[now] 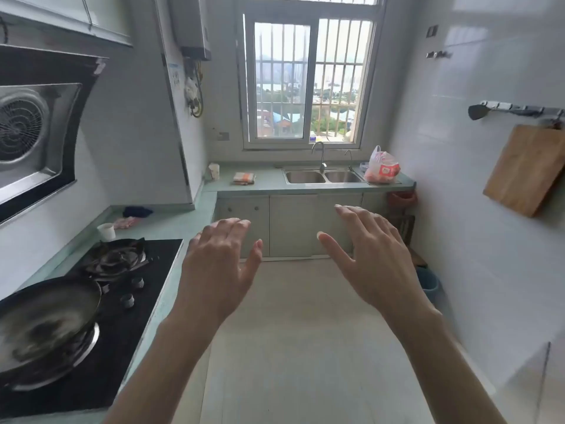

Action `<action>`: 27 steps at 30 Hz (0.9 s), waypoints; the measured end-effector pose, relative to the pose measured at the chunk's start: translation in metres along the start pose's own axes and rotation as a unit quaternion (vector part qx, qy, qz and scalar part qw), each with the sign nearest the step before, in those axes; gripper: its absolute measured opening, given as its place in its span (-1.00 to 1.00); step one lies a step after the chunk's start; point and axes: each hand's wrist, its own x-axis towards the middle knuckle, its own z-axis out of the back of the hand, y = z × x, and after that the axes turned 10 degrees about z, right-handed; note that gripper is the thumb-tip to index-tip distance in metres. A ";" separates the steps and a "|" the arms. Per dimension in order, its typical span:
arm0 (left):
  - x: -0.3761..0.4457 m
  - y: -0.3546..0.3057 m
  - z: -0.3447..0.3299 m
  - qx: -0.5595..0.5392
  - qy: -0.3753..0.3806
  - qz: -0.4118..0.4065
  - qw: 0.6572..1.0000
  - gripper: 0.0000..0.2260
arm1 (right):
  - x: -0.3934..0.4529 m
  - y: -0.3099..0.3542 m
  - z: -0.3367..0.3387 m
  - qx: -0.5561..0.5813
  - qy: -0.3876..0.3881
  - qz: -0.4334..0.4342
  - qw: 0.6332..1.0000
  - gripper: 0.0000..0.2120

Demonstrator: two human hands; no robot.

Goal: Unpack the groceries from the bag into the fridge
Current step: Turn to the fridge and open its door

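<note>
At the far right end of the worktop [269, 186], beside the sink [324, 176]: one plastic grocery bag [382, 166], upright. Mid-air over the floor: left hand [218, 264] and right hand [376, 258], each grip spread, holding nothing.

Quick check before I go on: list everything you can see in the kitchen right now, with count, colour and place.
grocery bag: one, clear plastic with red and white contents, on the counter right of the sink
sink: one double basin, steel, under the window
folded cloth: one, orange and white, counter left of the sink
paper cup: one, white, counter behind the stove
wok: one, dark metal, on the near burner
stove: one, black, left counter
range hood: one, black and steel, left wall
cutting board: one, wooden, hanging on the right wall
fridge: not in view
left hand: open, held in the air, empty
right hand: open, held in the air, empty
</note>
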 end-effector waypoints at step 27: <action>0.292 -0.038 -0.201 0.003 -0.008 -0.015 1.000 -0.53 | 0.232 -0.187 -0.170 -0.048 0.005 0.007 0.999 -0.31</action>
